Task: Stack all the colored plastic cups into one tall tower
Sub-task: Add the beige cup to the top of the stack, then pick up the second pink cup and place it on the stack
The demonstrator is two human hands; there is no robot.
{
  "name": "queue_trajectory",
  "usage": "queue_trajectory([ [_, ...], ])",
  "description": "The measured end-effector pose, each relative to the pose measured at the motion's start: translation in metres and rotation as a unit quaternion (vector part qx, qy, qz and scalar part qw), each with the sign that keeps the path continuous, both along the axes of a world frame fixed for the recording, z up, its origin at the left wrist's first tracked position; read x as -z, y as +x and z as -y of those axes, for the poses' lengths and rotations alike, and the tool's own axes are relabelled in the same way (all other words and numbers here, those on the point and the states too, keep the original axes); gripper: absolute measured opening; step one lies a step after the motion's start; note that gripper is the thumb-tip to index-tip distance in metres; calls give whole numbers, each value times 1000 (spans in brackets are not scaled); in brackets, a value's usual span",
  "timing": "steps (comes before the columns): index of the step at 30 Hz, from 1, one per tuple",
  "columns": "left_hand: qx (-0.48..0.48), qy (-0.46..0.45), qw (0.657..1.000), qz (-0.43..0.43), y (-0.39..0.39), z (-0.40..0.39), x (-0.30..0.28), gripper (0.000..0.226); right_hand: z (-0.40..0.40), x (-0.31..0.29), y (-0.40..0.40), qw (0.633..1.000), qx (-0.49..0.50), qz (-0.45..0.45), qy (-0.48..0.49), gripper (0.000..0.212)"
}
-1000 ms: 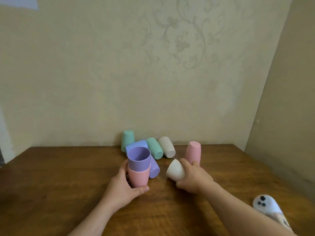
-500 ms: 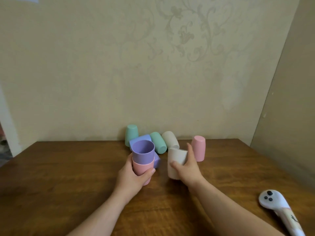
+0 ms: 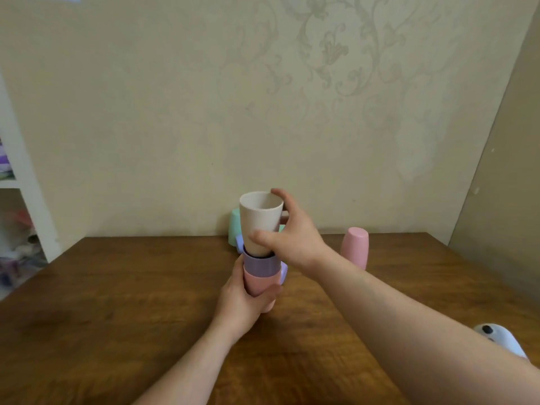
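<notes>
At the far left a white shelf unit [image 3: 27, 182] stands beside the wooden table [image 3: 117, 302], its contents too blurred to name. Toward the middle, the left hand [image 3: 242, 302] wraps closed around the pink cup [image 3: 258, 283] at the base of the stack, likely to pin it to the table so the tower does not slide or tip as another cup goes in. A purple cup [image 3: 261, 264] sits nested in that pink one, mouth up. Just above, the right hand [image 3: 292, 238] grips the beige cup [image 3: 260, 222] by its side wall, thumb in front and fingers behind, mouth up, with its narrow base entering the purple cup's rim. The side grip leaves the base free to drop in. So the tower counts 2 seated cups with a 3rd going in. Behind the stack, a mint cup [image 3: 234, 226] and what seems to be a lilac cup [image 3: 283, 273] are mostly hidden. Further right, a second pink cup [image 3: 354, 248] stands upside down, well apart from the tower. At the far right edge lies a white device [image 3: 499, 340].
</notes>
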State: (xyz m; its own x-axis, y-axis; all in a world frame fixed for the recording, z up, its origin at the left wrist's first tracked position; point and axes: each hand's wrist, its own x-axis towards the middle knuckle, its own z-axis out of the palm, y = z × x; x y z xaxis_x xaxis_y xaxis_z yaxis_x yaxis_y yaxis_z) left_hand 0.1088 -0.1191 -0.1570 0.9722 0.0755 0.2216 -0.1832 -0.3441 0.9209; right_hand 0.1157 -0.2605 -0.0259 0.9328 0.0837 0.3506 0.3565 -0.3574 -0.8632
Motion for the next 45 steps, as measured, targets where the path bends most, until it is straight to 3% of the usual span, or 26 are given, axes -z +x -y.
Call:
queue_trajectory([
  [3,1,-15,1000,1,0,-1,2,95,-1,25,-7,1000,-6,-19,-24,94],
  [11,2,-26,1000,1,-3,0,1,72,0,46,-1,995,-32,-69,63,83],
  [17,8,-33,999,-7,-4,1,-1,83,8,47,1,993,-71,-93,23,96],
  [19,4,-12,1000,-5,-3,0,0,94,22,38,0,992,-87,-92,-12,99],
  [21,3,30,1000,-2,-1,-1,2,108,46,28,15,993,-17,-28,-115,99],
  [24,16,74,997,-8,0,1,3,122,93,14,52,938,124,15,-324,89],
  [26,18,84,996,-6,1,1,3,125,127,18,77,899,189,-57,-390,82],
  [28,14,86,996,0,2,1,5,127,153,35,92,868,204,-167,-421,80],
  [30,12,91,996,2,2,1,6,127,168,57,96,864,173,-223,-417,79],
  [37,4,104,995,1,0,4,5,128,161,63,64,911,187,-118,-348,54],
  [41,-6,112,994,3,-5,5,2,123,157,65,40,923,150,-173,-310,73],
  [45,-4,124,992,-3,-10,6,0,123,149,75,19,890,86,-254,-368,115],
])
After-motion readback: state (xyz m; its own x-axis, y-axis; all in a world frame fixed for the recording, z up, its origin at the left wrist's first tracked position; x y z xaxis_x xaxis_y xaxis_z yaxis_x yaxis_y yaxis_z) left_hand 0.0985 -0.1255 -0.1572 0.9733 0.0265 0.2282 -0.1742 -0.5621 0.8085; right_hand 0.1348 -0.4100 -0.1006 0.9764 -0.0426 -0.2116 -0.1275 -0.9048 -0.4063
